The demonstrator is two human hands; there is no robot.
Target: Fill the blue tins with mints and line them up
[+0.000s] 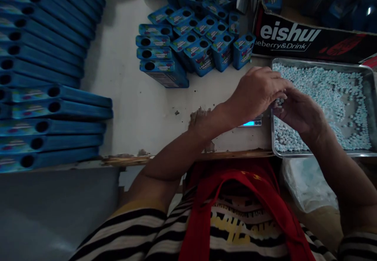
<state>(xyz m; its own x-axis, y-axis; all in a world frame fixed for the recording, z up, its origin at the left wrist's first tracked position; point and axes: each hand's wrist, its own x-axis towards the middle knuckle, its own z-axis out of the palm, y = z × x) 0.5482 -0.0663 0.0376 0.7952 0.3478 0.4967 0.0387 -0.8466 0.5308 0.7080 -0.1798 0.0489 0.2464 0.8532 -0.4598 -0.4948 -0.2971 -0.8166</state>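
My left hand (256, 92) hovers at the left edge of a metal tray (368, 76), fingers curled downward and closed over something I cannot make out. My right hand (297, 111) lies cupped just beside it, over the tray's near left corner, with a few pale blue candies (279, 102) showing between the two hands. The tray holds a spread layer of small pale blue candies (326, 92). Under my left hand a small digital scale (251, 123) shows a lit blue display.
Several small blue cartons with round holes (194, 41) stand grouped at the table's back. Flat blue cartons (44, 80) are stacked at the left. A black cardboard box (306, 37) sits behind the tray. A clear plastic bag (306, 186) hangs below the table edge.
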